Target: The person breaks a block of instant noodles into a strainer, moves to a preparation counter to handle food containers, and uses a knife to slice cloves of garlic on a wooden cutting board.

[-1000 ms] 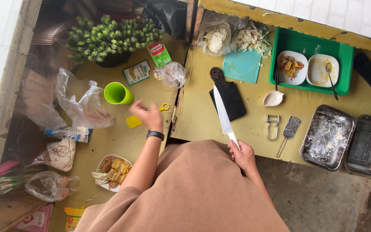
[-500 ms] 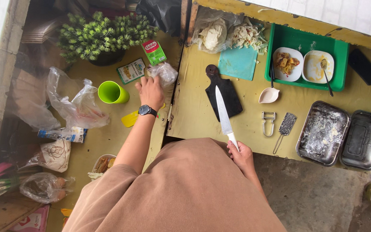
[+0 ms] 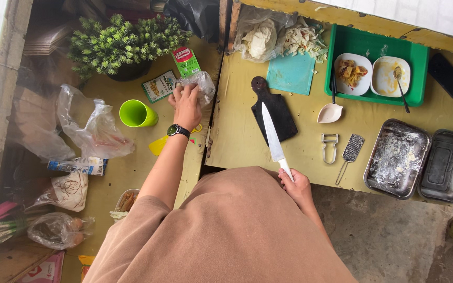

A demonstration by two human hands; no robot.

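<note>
Olive-yellow worktop (image 3: 247, 136), two sections with a seam between them; bare concrete floor (image 3: 394, 236) below at right. Left hand (image 3: 186, 105) lies on a clear bag (image 3: 200, 86) at the seam, fingers curled over the plastic. Green cup (image 3: 137, 113) just beside it, plant (image 3: 121, 44) behind. Right hand (image 3: 298, 187) at the near edge, fingers wrapped round the handle of a knife (image 3: 272, 137); blade lies across a dark board (image 3: 274, 111). Green tray (image 3: 420, 63) and two metal pans (image 3: 397, 157) at right.

left hand (image 3: 186, 106): extended, fingers curled | right hand (image 3: 298, 187): fisted, low
</note>
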